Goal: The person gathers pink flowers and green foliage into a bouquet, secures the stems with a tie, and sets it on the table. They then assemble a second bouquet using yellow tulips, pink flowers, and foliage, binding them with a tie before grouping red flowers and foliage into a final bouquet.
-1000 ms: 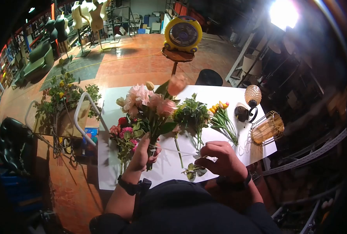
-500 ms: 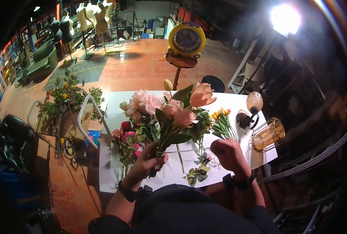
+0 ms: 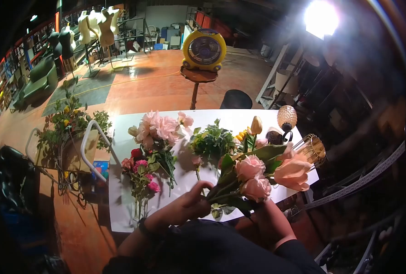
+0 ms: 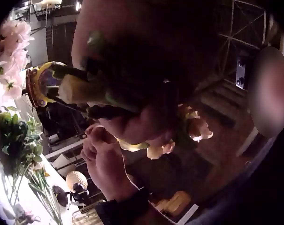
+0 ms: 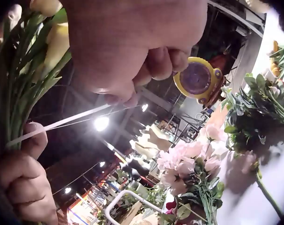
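Observation:
In the head view my left hand (image 3: 191, 205) grips the stems of a bouquet, which leans over to the right. The bouquet has pink roses (image 3: 253, 176), a large peach tulip (image 3: 294, 172) and green leaves. Its cut stem ends (image 4: 76, 89) show close up in the left wrist view. A thin white ribbon (image 5: 69, 121) runs taut from the stems beside my left fingers to my right hand (image 5: 142, 47), which pinches it between curled fingers. Blooms mostly cover the right hand in the head view.
On the white table (image 3: 120, 219) lie light pink flowers (image 3: 159, 128), red and magenta flowers (image 3: 140, 166) and green foliage (image 3: 212, 141). A lamp with an amber shade (image 3: 287, 118) and a wire-framed holder (image 3: 313, 148) are at the right. A yellow fan (image 3: 204, 50) stands beyond.
The bouquet has tipped from upright to leaning right, and its blooms now overlap my right hand. The ribbon stays stretched between both hands. The head view has shifted slightly.

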A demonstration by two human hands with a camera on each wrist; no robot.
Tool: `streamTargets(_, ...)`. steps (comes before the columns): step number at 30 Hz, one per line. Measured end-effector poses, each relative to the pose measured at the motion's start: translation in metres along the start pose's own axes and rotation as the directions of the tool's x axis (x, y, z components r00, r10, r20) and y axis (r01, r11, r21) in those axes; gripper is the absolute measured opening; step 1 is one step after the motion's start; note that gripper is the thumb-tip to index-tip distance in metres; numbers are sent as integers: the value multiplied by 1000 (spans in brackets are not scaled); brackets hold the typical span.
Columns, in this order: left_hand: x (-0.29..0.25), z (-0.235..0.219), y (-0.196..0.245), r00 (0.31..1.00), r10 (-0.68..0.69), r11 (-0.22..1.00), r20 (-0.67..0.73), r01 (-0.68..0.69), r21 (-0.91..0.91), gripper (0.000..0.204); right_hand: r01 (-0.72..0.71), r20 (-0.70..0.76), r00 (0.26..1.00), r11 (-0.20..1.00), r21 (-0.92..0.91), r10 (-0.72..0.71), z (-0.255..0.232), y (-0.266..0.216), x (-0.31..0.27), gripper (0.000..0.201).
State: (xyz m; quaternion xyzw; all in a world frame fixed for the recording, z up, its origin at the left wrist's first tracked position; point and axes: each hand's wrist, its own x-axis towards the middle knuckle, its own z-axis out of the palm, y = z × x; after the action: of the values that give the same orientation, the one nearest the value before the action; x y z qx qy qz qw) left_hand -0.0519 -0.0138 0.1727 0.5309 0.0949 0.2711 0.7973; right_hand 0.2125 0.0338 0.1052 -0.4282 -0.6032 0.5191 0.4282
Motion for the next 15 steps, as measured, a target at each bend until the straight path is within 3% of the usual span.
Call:
streamTargets(2, -3, -15, -5, 1000, -6, 995, -15, 5, -100, 21, -24, -11, 1000, 997, 69, 25, 7, -17, 6, 29)
streamTargets(3, -5, -15, 4, 990, -99, 989, -96, 87, -123, 20, -36, -11, 999, 994, 104, 37, 11, -25, 8, 28)
streamTargets(5, -8, -24, -9, 992, -90, 972, -89, 68, -225, 26, -62, -4, 998, 983, 172, 64, 18, -40, 14, 26)
streamTargets(7, -6, -35, -37, 999, 32, 996, -16, -30, 83, 32, -91, 2, 996, 968, 234, 93, 23, -54, 25, 26)
streamTargets(8, -5, -18, -15, 981, -190, 928, -38, 166, -334, 37, -106, 4, 994, 959, 264, 109, 25, -59, 34, 26)
streamTargets(9, 1, -26, -26, 958, -259, 822, 124, 287, -492, 46, 319, 163, 940, 943, -99, -301, 26, -64, 52, 11)
streamTargets(11, 4, -25, -34, 942, -259, 847, 214, 328, -419, 54, 321, 0, 947, 945, -61, -322, 58, -28, 54, 10)
streamTargets(13, 8, -17, -36, 958, -194, 899, 212, 260, -353, 53, 158, 197, 961, 970, 183, -194, 79, -39, 57, 7)
streamTargets(14, 8, -16, -30, 956, -207, 867, 210, 279, -414, 51, 208, 255, 943, 977, 49, -213, 84, -51, 56, 2)
streamTargets(15, 7, -16, -26, 953, -220, 830, 207, 294, -473, 48, 135, 262, 940, 945, 297, -217, 90, -39, 60, 5)
